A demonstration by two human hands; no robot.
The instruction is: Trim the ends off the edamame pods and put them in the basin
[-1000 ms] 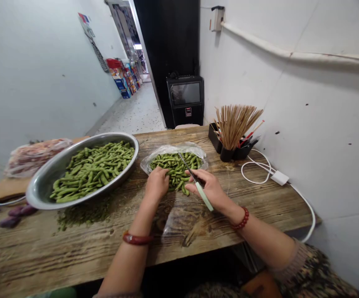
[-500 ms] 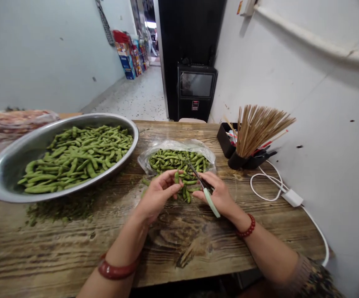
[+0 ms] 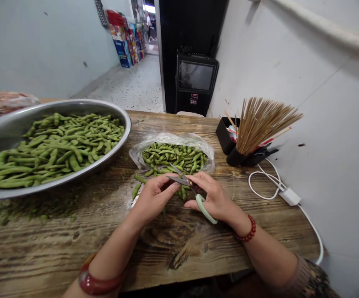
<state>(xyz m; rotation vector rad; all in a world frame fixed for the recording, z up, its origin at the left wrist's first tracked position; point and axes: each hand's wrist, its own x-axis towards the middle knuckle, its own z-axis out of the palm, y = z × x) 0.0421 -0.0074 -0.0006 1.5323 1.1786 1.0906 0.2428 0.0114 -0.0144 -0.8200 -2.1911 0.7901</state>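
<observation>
My right hand [image 3: 213, 194] grips a pair of scissors [image 3: 204, 210] with pale green handles, and the blades are spread apart. One blade reaches to the fingertips of my left hand [image 3: 154, 194]. That hand is closed in a pinch; the edamame pod in it is almost wholly hidden by the fingers. Just beyond both hands, a clear plastic bag [image 3: 198, 140] lies spread open with many edamame pods [image 3: 174, 155] in it. A few loose pods [image 3: 136, 189] lie beside my left hand.
A large metal basin [image 3: 121, 142] of green pods stands at the left, with green trimmings [image 3: 39, 209] below it. At the right are a black holder [image 3: 225, 136], bamboo skewers [image 3: 256, 124] and a white cable with an adapter [image 3: 289, 196]. A bag of reddish food [image 3: 5, 103] sits far left.
The scissor blades have spread and swung left to my left fingertips. The pod seen upright in my left fingers is now mostly out of sight. The view has shifted slightly.
</observation>
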